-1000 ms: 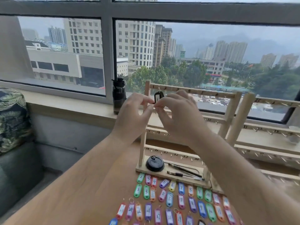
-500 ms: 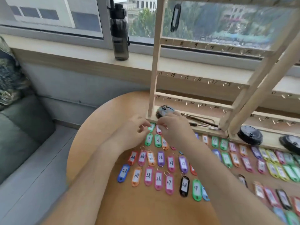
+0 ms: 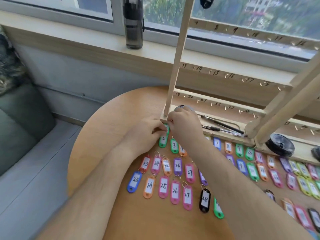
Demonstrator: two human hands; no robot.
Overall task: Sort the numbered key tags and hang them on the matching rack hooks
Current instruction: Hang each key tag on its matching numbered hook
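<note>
With the black tag (image 3: pixel 206 1) now hung high on the rack (image 3: pixel 178 54), we've dropped to the table (image 3: pixel 110 129) for the next one, left hand (image 3: pixel 149 132) and right hand (image 3: pixel 185 125) together pinching a green tag (image 3: pixel 166 127) - tight against the rack's base, just above tag 2 (image 3: pixel 163 140) - so our room lies leftward, toward the table's rounded edge.

We log one head-worn wide-angle view, facing forward and steeply down, close above the round table (image 3: pixel 112 129), rack (image 3: pixel 178 58) at its far edge, windowsill (image 3: pixel 86 40) beyond.
</note>
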